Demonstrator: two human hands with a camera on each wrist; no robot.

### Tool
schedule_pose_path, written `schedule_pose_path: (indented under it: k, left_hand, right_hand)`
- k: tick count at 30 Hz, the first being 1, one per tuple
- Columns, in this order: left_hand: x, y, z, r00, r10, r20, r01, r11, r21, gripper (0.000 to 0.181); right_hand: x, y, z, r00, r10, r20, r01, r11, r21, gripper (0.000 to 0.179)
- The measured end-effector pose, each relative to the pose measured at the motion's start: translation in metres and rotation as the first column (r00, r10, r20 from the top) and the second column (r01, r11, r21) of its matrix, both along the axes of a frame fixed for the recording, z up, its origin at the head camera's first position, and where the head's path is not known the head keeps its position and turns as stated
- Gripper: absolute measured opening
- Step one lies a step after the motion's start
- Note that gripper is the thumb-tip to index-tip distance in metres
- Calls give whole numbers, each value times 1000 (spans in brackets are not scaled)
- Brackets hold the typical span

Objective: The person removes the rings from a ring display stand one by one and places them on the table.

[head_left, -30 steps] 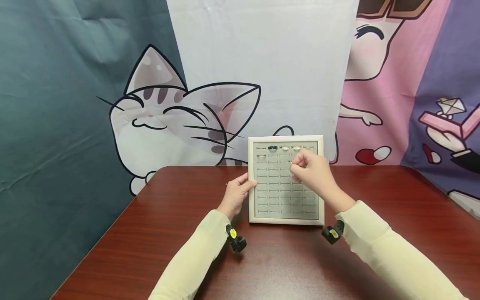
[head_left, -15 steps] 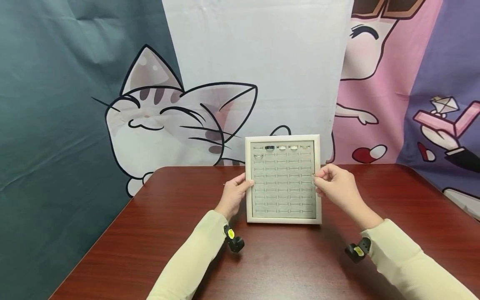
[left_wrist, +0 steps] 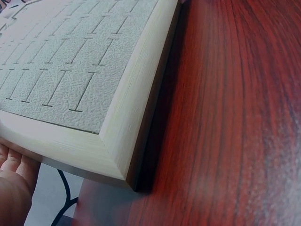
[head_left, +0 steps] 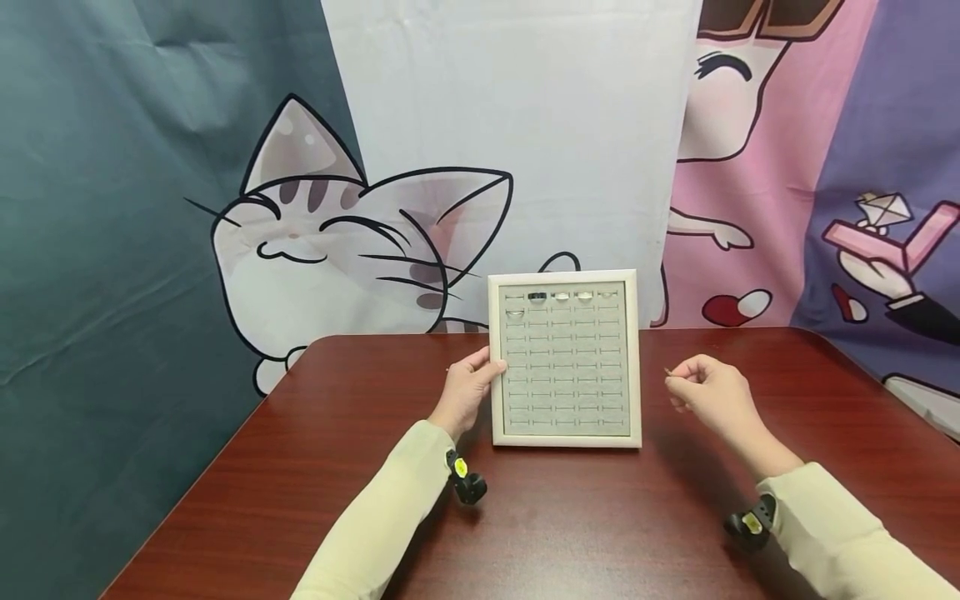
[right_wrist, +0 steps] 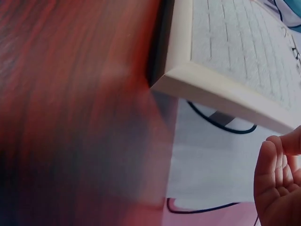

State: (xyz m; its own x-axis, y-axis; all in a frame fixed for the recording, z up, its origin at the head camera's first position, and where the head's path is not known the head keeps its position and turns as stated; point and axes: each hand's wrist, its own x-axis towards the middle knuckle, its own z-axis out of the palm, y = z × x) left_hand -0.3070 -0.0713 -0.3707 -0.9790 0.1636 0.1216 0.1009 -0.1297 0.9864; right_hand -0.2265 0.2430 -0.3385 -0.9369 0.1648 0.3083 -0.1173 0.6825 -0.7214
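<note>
A ring display board with slotted grey fabric [head_left: 565, 383] and a cream frame [head_left: 632, 358] stands upright on the table. My left hand [head_left: 463, 392] grips its left edge, thumb on the front and fingers behind, mostly hidden. Along the top row sit a dark ring [head_left: 537, 297], two silvery rings and a thin, faint one [head_left: 607, 294]; another silvery ring [head_left: 514, 313] hangs in the second row. To the right of the board and apart from it, my right hand [head_left: 712, 396] pinches a small thin ring [head_left: 668, 372] between thumb and forefinger, its details too small to read.
The dark red wooden table [head_left: 570, 517] extends on both sides of the board. Behind it hangs a cloth backdrop [head_left: 585, 125] printed with a cartoon cat and figures. A black wrist camera [head_left: 750, 525] hangs under the right sleeve, another [head_left: 468, 483] under the left.
My right hand has drawn away from the board's upper rows, moving right and down past the frame's right edge with the small ring. My left hand keeps its grip on the frame.
</note>
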Motion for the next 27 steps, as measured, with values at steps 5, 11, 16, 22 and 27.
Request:
schedule_pose_path:
  k: [5, 11, 16, 22, 27]
  left_hand:
    - [0, -1, -1, 1000, 0, -3, 0, 1000, -2, 43]
    - [1, -1, 0, 1000, 2, 1, -2, 1000, -12, 41]
    - [0, 0, 0, 1000, 0, 0, 0, 1000, -8, 41]
    - [-1, 0, -1, 1000, -2, -6, 2, 1000, -1, 42]
    - [0, 0, -1, 1000, -2, -3, 2, 1000, -4, 42]
  right_hand:
    - [0, 10, -8, 998, 7, 59, -4, 999, -40, 15]
    - [0, 18, -19, 990, 43, 131, -21, 987, -162, 15]
    - [-2, 25, -29, 983, 78, 166, -36, 970, -241, 13]
    - [-4, 33, -38, 971, 120, 205, -58, 956, -288, 10]
    - [-3, 40, -46, 954, 158, 254, -76, 949, -305, 9]
